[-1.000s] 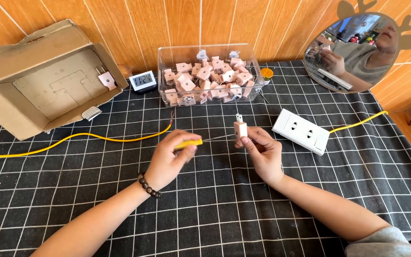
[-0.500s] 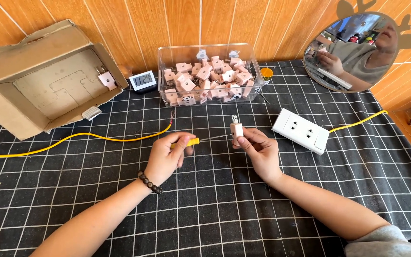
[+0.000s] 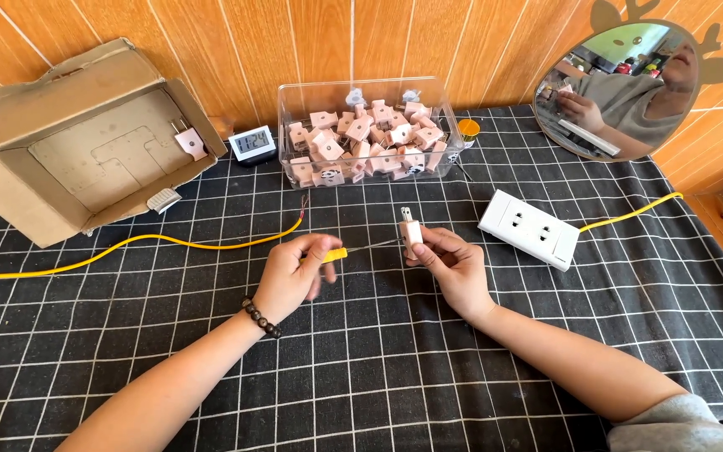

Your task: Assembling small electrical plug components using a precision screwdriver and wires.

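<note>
On the checked table (image 3: 378, 393), the left hand (image 3: 290, 280) is pinching a yellow-handled screwdriver (image 3: 336, 254), its thin shaft lying level and pointing right. Just beyond its tip, the right hand (image 3: 453, 268) is clamping the pink plug (image 3: 412, 232) upright, prongs up.

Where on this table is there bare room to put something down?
The checked cloth between the two forearms is bare, as is the stretch below the yellow cable on the left. It is crowded along the wall: cardboard box, clear bin, mirror, white socket strip.
</note>
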